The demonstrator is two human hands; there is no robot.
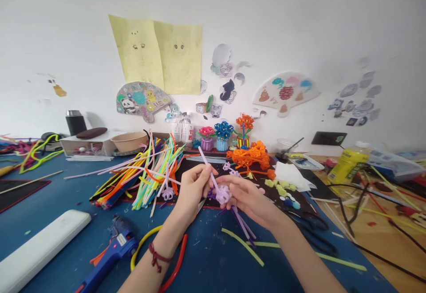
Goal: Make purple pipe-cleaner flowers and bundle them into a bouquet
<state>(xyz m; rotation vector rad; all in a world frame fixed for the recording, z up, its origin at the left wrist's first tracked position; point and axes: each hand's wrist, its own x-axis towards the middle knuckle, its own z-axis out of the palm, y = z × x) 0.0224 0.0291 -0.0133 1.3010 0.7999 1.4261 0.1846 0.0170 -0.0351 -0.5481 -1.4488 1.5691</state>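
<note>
A lilac pipe-cleaner flower (222, 194) with looped petals is between my two hands. My left hand (195, 185) pinches a straight lilac pipe cleaner (203, 156), whose free end points up and left and whose lower end meets the flower. The fingers of my right hand (248, 195) are curled round the flower's right side. Dark and light purple stems (242, 224) hang below it, and part of a darker purple piece is hidden behind the fingers. Another lilac flower (168, 193) lies left of my left hand.
A large bundle of colourful pipe cleaners (149, 173) lies behind on the left. Orange flowers (253, 156) are at the back. A blue glue gun (115, 251) and a white case (43, 244) lie front left. Black scissors (316, 235) and a yellow bottle (349, 164) are at right.
</note>
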